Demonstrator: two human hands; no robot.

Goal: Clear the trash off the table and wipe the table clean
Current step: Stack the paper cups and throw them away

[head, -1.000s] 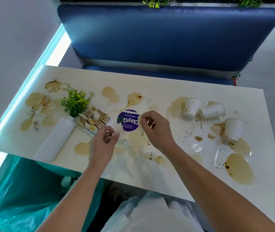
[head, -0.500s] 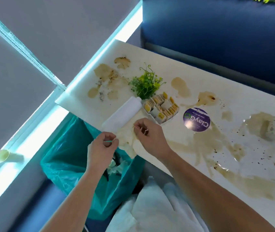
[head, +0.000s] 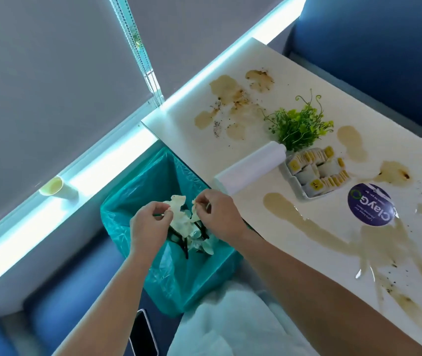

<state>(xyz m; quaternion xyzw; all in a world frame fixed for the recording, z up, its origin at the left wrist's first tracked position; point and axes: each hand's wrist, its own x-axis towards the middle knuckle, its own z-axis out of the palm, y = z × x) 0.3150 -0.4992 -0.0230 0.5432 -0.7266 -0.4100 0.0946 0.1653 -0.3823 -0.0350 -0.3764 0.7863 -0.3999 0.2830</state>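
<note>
Head view looks down past a green-lined trash bin [head: 137,201] standing just beside the near-left corner of the desk [head: 269,222]. Left of the bin, a paper cup [head: 54,187] sits on the bright window ledge, well apart from it. Near the bin's lower edge, a dark phone [head: 143,335] lies on the blue seat.

Over the bin's open mouth, the left hand [head: 149,226] has its grip pinched narrow, thumb against fingertips; something thin seems caught in the pinch, but what it is cannot be told. Just beside it, the right hand [head: 217,214] also keeps a tight pinch and holds a pale, crumpled scrap of trash [head: 176,201] that hangs above the bin. Below both hands, inside the bin, lie white crumpled pieces [head: 194,240] and dark sticks.

Right of the bin, on the desk, a white roll [head: 251,167] lies on its side near the desk edge. Beyond it, farther from the bin, stands a small green plant [head: 297,127], and touching the roll's far end is a tray of packets [head: 317,173]. Farther right a round purple sticker [head: 370,204] lies flat. Brown spill stains [head: 294,211] spread across the desk, from the corner nearest the bin to the far right edge.
</note>
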